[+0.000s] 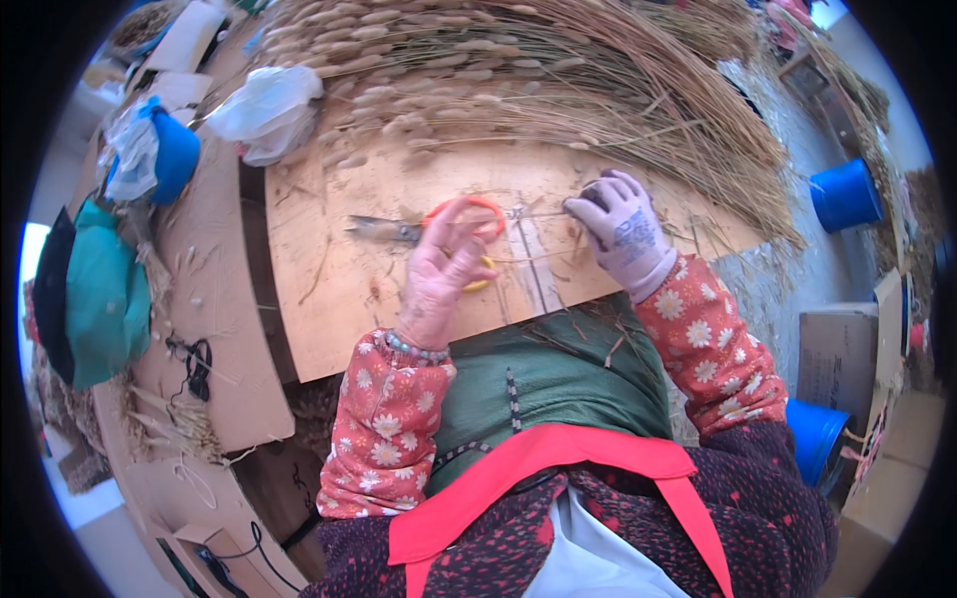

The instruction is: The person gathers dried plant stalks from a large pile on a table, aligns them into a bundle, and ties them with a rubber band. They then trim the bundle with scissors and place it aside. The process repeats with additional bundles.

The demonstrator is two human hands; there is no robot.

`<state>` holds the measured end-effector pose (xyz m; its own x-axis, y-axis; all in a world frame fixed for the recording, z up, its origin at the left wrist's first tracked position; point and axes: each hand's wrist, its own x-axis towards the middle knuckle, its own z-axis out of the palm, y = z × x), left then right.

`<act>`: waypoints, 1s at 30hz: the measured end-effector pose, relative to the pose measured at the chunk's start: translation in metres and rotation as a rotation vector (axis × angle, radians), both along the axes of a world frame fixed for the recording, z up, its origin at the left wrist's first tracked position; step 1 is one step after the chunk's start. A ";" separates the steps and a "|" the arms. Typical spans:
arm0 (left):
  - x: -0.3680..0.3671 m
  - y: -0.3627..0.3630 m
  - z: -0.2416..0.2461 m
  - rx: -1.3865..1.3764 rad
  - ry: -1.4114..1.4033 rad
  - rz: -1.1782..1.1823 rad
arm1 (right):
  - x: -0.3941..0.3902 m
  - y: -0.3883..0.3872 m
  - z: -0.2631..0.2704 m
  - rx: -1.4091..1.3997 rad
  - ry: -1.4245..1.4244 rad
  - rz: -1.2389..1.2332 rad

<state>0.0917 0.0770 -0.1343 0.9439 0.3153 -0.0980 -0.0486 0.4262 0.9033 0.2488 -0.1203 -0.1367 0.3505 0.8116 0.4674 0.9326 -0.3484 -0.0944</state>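
Observation:
My bare left hand (437,280), with a beaded bracelet at the wrist, is over the handles of a pair of scissors (385,227). One handle loop is orange, the other yellow, and the blades point left. Its fingers are curled and blurred; whether they grip anything is unclear. My right hand (626,228) wears a pale knitted glove with dark fingertips. Its thumb and fingers are pinched on thin dry stalks (544,216), which stretch leftward towards the left hand. Beneath both hands is a wooden board (359,306) strewn with plant bits, with a pale strip (534,269) across it.
Bunny-tail grass stems (478,82) are heaped along the board's far side. Left of it are a white plastic bag (269,108), a blue bucket (176,153) and a black cable (198,370). Another blue bucket (846,196) and a cardboard box (836,355) stand on the right.

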 end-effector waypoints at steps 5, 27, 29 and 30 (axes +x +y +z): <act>0.004 -0.008 -0.001 -0.179 -0.028 0.099 | -0.018 0.002 0.010 0.120 0.153 0.022; -0.040 -0.014 -0.025 -0.328 0.083 0.121 | -0.020 -0.011 -0.031 -0.065 -0.129 0.015; -0.039 -0.018 -0.025 -0.341 0.119 0.145 | -0.023 -0.013 -0.027 0.004 -0.114 0.025; -0.038 -0.020 -0.025 -0.350 0.129 0.162 | -0.026 -0.014 -0.026 0.043 -0.111 0.028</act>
<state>0.0535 0.0568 -0.1593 0.8575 0.3861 -0.3400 -0.0365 0.7049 0.7084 0.2227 -0.1344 -0.1624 0.2720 0.7986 0.5369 0.9475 -0.3199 -0.0043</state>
